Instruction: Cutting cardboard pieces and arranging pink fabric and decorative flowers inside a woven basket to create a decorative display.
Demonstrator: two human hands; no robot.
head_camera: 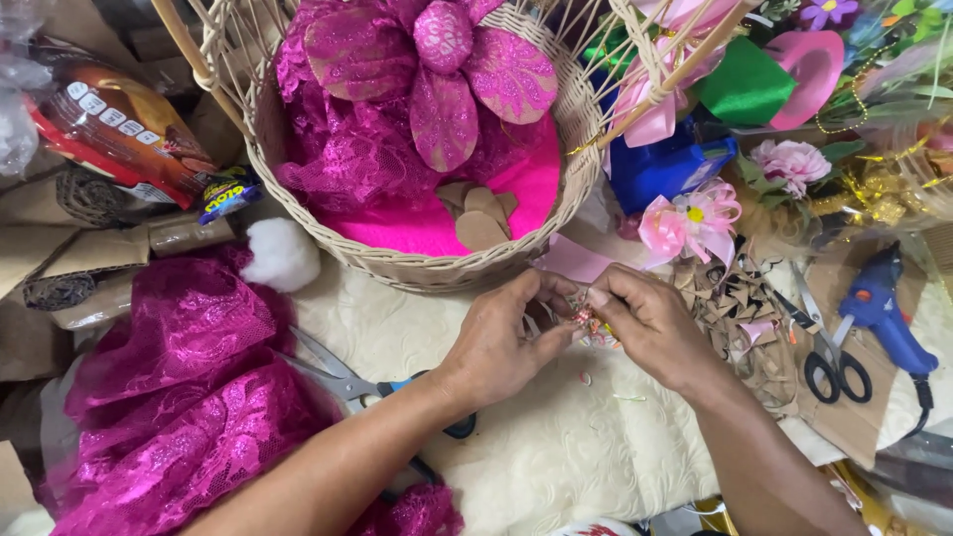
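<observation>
Together, hands (571, 323) pinching trinket (588, 320), orientation unclear

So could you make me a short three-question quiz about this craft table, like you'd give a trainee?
1. True or false: both hands are pinching one small glittery piece between their fingertips.
2. What lies on the pink base inside the wicker basket, in front of the big magenta flower? A) cut brown shapes B) a ball of cotton C) scissors
3. Which tool lies to the right of the black-handled scissors?

Key
1. True: the left hand and right hand meet on the small glittery piece.
2. A: cut brown shapes lie in the wicker basket before the magenta flower.
3. The blue glue gun, beside the black-handled scissors.
</observation>
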